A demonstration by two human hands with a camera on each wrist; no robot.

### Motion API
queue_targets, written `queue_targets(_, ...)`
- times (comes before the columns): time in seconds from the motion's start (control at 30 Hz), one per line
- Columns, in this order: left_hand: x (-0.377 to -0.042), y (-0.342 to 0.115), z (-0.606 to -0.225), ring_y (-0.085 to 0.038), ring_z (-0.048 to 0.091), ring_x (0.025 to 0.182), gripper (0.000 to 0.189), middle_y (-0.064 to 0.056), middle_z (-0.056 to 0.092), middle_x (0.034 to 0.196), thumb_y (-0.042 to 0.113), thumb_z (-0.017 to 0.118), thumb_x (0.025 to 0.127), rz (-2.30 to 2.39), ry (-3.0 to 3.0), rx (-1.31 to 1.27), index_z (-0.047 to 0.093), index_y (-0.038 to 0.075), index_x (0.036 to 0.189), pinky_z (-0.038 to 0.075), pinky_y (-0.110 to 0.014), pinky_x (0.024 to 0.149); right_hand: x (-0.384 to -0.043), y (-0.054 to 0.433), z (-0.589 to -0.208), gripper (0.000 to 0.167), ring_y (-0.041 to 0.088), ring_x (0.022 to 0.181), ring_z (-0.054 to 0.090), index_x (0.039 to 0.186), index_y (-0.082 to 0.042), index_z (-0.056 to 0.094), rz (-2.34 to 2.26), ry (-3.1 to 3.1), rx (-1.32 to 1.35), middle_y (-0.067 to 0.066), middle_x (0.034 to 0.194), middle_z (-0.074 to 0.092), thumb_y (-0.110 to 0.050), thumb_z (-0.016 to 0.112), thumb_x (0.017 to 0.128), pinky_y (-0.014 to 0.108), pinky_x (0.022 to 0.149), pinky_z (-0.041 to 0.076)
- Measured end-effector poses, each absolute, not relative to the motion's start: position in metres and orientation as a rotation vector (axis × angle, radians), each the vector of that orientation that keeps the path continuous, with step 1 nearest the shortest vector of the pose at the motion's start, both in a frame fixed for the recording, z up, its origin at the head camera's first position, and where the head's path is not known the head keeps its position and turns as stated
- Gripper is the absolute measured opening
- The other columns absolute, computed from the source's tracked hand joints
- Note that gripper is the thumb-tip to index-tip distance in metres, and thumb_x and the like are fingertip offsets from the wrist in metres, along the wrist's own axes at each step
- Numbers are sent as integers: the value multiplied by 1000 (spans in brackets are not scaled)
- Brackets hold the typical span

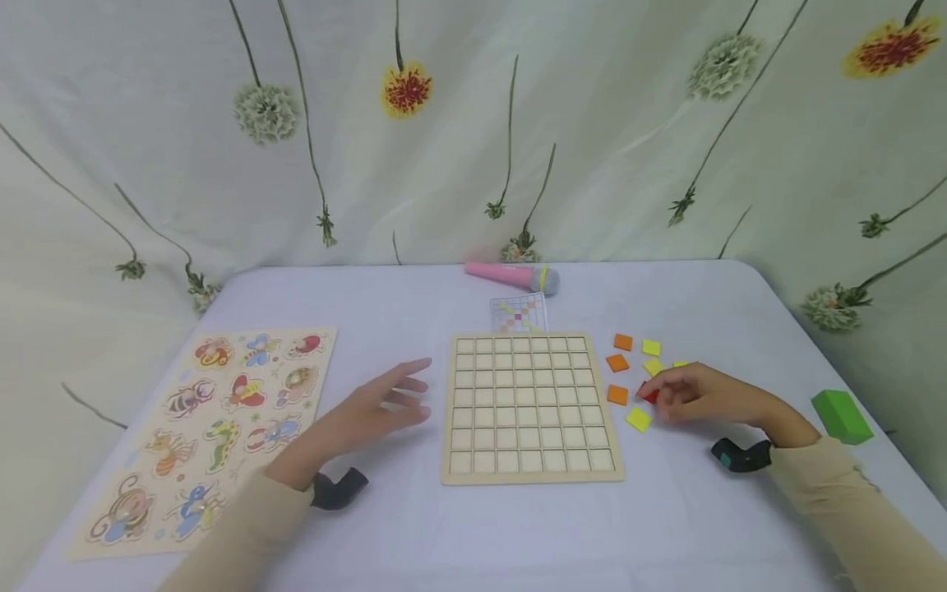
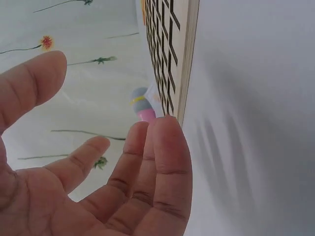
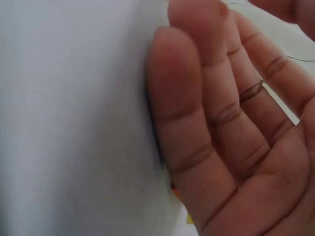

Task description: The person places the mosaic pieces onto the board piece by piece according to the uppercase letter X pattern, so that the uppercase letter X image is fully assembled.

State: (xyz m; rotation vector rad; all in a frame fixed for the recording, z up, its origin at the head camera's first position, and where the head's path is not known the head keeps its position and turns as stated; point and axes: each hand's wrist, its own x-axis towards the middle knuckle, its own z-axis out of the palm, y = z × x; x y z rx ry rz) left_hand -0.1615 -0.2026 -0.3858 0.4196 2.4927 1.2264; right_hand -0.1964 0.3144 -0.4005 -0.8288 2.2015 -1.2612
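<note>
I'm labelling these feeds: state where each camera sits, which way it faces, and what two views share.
Head: worn on the head, facing forward and down at the grid board; left hand, right hand and sleeves show.
Left wrist: on that wrist, image sideways, facing past left fingers to the board and flowered backdrop.
Right wrist: on that wrist, facing along right palm and fingers, with white tabletop beside.
Shared: head and left wrist both show the board and pink microphone.
</note>
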Motion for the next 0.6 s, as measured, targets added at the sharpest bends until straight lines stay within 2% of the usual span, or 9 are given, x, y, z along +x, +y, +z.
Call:
queue_targets(0.2, -161, -189, -392, -27, 66, 124, 78, -8, 67, 137, 35, 79, 100, 1140, 2496, 270, 42, 20, 167, 51, -54, 107, -200, 307, -405, 27, 12, 62, 47, 121, 8, 72, -1240, 2159, -883, -2, 80, 55, 8, 72, 94, 20, 57, 39)
queue_targets(0.43, -154, -176, -393, -16, 66, 95, 84, 1, 70, 110, 27, 85, 95, 916, 2570, 304, 43, 15, 166, 55, -43, 90, -198, 302, -404, 28, 10, 60, 45, 117, 7, 73, -1190, 2210, -865, -2, 76, 52, 6, 78, 89, 19, 57, 38)
queue_targets(0.6, -150, -173, -394, -15, 62, 87, 88, 3, 68, 101, 22, 90, 90, 872, 2566, 298, 45, 16, 165, 52, -38, 83, -196, 299, -404, 24, 7, 62, 46, 112, 6, 73, -1168, 2242, -863, -5, 76, 52, 8, 78, 88, 18, 58, 40)
